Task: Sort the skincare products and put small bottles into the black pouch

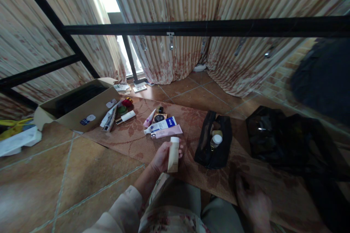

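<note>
My left hand [163, 157] is closed around a cream tube [173, 154] with a white cap, held upright above the patterned mat [131, 140]. My right hand [253, 200] hovers low at the bottom right, smeared by motion, so its fingers cannot be read. A black mesh pouch [213, 142] lies open on the mat right of the tube, with a white-capped bottle [216, 140] inside. Beyond my left hand lie a pink tube [167, 131], a blue-and-white tube [161, 125] and other small cosmetics [158, 116].
An open cardboard box [79, 107] sits at the left on the tiled floor. A black bag [276, 138] lies right of the pouch. A black metal bar [205, 28] crosses the view in front of striped curtains [177, 3]. White and yellow items [16, 136] lie far left.
</note>
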`<state>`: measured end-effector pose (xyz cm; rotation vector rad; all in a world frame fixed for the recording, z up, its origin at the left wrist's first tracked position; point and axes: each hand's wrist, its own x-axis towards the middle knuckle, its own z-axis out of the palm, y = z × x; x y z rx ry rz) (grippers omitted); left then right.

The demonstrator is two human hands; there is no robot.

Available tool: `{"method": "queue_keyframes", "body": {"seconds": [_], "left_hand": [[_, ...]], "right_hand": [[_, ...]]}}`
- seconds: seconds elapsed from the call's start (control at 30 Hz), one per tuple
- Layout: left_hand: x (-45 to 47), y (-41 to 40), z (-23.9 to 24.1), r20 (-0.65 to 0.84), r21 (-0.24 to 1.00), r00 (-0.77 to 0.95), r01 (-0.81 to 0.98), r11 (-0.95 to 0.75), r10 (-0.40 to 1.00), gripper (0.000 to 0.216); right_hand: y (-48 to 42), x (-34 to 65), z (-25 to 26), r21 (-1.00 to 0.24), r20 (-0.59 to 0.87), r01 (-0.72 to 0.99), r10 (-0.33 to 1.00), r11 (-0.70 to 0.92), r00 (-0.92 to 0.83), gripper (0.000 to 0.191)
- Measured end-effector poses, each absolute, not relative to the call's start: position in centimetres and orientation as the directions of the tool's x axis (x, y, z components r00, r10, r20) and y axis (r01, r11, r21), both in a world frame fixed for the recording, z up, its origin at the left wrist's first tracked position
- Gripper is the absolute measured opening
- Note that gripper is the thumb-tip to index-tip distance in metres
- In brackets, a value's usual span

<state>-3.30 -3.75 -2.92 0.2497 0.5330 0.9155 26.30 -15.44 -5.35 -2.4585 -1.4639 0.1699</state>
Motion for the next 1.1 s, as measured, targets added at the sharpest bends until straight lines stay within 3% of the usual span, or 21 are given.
{"method": "queue_keyframes", "body": {"seconds": [1.1], "left_hand": [[-2.75, -4.27, -2.83, -0.326, 0.606, 0.356, -0.633, 0.482, 0.876, 0.032]], "right_hand": [[-15.31, 26.11, -5.15, -0.299, -0.008, 0.818, 0.859, -0.491, 0.513, 0.04]]}}
